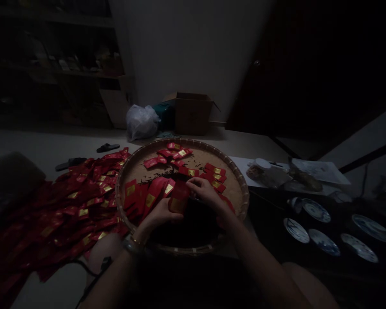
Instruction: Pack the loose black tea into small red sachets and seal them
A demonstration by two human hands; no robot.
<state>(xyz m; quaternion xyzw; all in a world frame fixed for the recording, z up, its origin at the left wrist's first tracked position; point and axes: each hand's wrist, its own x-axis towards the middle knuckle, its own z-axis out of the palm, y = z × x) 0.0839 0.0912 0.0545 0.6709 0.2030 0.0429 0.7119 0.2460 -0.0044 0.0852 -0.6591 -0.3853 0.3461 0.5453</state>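
Observation:
A red packet with a gold label (179, 198) is held upright over the round woven tray (234, 171). My left hand (162, 212) is closed round its lower left side. At the packet's top right, my right hand (203, 192) has its fingertips pinched together; whether they grip the packet's edge is hard to make out in the dim light. Left of my hands, several flat red packets (149, 197) lie on the tray. More red packets (216, 176) rest to the right and at the far side. Dark loose leaf-like bits (154, 176) are scattered on the tray.
A large heap of red packets (93, 197) covers the floor at left, near black slippers (107, 147). Behind the tray stand a white plastic bag (142, 122) and an open cardboard box (193, 113). Patterned plates (315, 210) lie on a dark surface at right.

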